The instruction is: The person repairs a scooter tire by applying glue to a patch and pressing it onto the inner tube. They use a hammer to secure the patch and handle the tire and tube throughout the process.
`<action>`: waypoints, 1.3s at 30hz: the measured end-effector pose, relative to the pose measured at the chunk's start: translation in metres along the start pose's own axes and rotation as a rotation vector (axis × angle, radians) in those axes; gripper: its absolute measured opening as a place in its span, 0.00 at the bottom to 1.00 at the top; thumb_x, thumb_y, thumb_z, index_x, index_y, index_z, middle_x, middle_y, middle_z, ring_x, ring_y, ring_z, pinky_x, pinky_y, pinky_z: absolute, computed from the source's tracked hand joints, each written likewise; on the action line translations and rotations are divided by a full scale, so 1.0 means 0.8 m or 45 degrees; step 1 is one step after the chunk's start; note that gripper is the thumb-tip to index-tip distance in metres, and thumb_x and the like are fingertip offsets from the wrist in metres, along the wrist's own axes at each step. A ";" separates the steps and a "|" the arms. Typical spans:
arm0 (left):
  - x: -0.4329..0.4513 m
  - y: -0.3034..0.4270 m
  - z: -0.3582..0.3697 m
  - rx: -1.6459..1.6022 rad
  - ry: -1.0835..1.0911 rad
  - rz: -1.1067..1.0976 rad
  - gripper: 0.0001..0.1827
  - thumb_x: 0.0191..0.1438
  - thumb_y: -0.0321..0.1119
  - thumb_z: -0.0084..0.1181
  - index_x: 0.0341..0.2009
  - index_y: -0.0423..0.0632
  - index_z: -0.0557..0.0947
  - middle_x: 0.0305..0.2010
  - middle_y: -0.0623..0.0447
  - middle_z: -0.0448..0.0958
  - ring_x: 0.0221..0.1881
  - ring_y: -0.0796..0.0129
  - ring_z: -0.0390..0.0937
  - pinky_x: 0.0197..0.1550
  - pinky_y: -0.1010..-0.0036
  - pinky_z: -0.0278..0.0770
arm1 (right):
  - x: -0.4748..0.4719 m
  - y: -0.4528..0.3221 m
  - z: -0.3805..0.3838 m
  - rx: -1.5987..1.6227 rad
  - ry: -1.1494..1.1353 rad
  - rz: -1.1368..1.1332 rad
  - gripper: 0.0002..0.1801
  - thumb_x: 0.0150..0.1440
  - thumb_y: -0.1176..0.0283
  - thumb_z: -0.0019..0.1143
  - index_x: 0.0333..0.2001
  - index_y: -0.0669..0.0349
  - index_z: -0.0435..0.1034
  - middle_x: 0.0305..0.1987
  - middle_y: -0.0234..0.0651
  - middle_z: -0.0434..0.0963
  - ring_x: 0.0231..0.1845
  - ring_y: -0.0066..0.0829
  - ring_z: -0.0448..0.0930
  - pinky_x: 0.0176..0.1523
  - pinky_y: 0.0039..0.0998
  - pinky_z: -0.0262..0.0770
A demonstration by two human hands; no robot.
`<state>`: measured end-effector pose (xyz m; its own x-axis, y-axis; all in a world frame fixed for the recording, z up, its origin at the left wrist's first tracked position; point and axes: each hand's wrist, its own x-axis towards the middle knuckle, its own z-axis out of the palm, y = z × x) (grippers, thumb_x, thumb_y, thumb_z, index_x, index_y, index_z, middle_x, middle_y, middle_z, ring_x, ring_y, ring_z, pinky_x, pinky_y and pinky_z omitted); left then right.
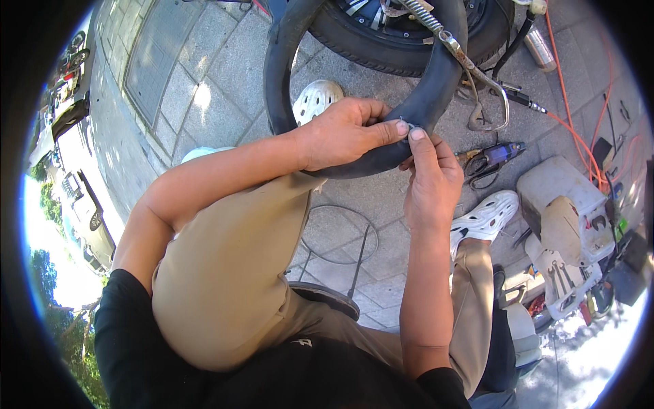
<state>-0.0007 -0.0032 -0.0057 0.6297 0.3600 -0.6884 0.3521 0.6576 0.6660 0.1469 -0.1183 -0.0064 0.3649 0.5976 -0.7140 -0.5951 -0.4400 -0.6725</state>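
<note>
A black rubber inner tube (352, 166) hangs in a loop in front of me, its lower part between my hands. My left hand (352, 134) holds the tube from the left, thumb on top and fingers behind it. From the right, my right hand (434, 168) pinches the same stretch, its thumb tip almost meeting the left one. Between the thumb tips is a small light-coloured spot on the rubber; what it is cannot be told. Beyond the tube lies a wheel with its tyre (373, 56). A metal lever with a coil spring (421, 15) crosses over the tube's upper right.
Right of the tube, a blue-purple tool (503, 152) and scissors (480, 176) lie on the paving. An orange air hose (562, 125) runs farther right. Near my right shoe stand a plastic container (554, 179) and a tray of wrenches (562, 276). A wire ring (377, 235) lies between my legs.
</note>
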 end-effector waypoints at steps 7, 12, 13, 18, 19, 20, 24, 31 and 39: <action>0.001 0.010 -0.003 0.162 -0.047 0.120 0.16 0.71 0.42 0.62 0.45 0.39 0.85 0.34 0.58 0.81 0.36 0.80 0.73 0.38 0.75 0.76 | -0.008 -0.010 0.016 0.072 0.039 -0.079 0.11 0.70 0.67 0.63 0.43 0.67 0.79 0.33 0.25 0.79 0.31 0.12 0.71 0.35 0.18 0.65; 0.000 0.010 -0.005 0.258 -0.155 0.328 0.13 0.74 0.35 0.58 0.52 0.37 0.81 0.41 0.56 0.84 0.41 0.80 0.77 0.42 0.77 0.78 | -0.010 -0.023 0.017 0.417 -0.062 0.070 0.10 0.71 0.67 0.59 0.40 0.62 0.77 0.29 0.23 0.76 0.28 0.13 0.69 0.33 0.20 0.63; 0.000 0.007 -0.005 0.254 -0.163 0.444 0.13 0.74 0.35 0.58 0.51 0.37 0.81 0.41 0.55 0.84 0.41 0.80 0.78 0.42 0.77 0.78 | -0.009 -0.025 0.015 0.505 -0.083 0.185 0.09 0.71 0.67 0.59 0.39 0.61 0.77 0.28 0.24 0.75 0.27 0.13 0.69 0.33 0.20 0.63; -0.001 -0.003 -0.006 0.045 -0.162 0.278 0.13 0.75 0.37 0.56 0.51 0.39 0.81 0.42 0.53 0.85 0.44 0.79 0.81 0.46 0.77 0.80 | -0.002 -0.021 0.012 0.505 -0.153 0.273 0.11 0.71 0.66 0.60 0.35 0.58 0.74 0.26 0.24 0.74 0.27 0.18 0.71 0.36 0.26 0.68; 0.000 -0.002 -0.007 0.062 -0.136 0.274 0.14 0.74 0.39 0.57 0.52 0.39 0.81 0.43 0.56 0.84 0.44 0.79 0.79 0.48 0.77 0.79 | -0.006 -0.019 0.013 0.483 -0.144 0.178 0.10 0.70 0.68 0.63 0.36 0.60 0.76 0.28 0.26 0.77 0.28 0.17 0.73 0.35 0.24 0.69; 0.001 0.000 -0.009 0.096 -0.117 0.271 0.15 0.74 0.40 0.57 0.52 0.40 0.82 0.44 0.57 0.83 0.44 0.79 0.77 0.48 0.77 0.79 | -0.007 -0.018 0.013 0.327 -0.120 0.097 0.07 0.70 0.69 0.63 0.40 0.61 0.77 0.32 0.26 0.80 0.29 0.16 0.74 0.36 0.23 0.69; 0.002 0.003 -0.002 0.036 -0.063 0.026 0.17 0.74 0.44 0.59 0.49 0.42 0.84 0.41 0.60 0.82 0.41 0.84 0.75 0.44 0.79 0.77 | -0.011 -0.019 0.009 -0.093 0.000 -0.007 0.09 0.68 0.72 0.65 0.45 0.68 0.80 0.35 0.26 0.81 0.32 0.12 0.73 0.35 0.18 0.67; 0.003 0.004 -0.003 0.087 0.011 0.058 0.16 0.74 0.43 0.58 0.44 0.42 0.85 0.34 0.62 0.80 0.32 0.83 0.74 0.33 0.80 0.74 | -0.006 -0.008 0.010 -0.167 -0.023 -0.051 0.08 0.68 0.72 0.65 0.42 0.67 0.79 0.33 0.24 0.79 0.31 0.11 0.71 0.35 0.18 0.65; 0.007 -0.008 -0.008 0.127 0.064 -0.090 0.16 0.73 0.42 0.58 0.46 0.40 0.84 0.36 0.58 0.82 0.34 0.81 0.75 0.37 0.78 0.76 | -0.009 0.019 0.019 -0.092 0.016 0.070 0.09 0.69 0.71 0.62 0.44 0.67 0.79 0.31 0.22 0.76 0.31 0.10 0.69 0.33 0.18 0.62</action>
<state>-0.0038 -0.0016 -0.0158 0.5665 0.3496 -0.7462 0.4631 0.6140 0.6392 0.1244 -0.1191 -0.0090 0.3422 0.5629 -0.7524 -0.5612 -0.5198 -0.6441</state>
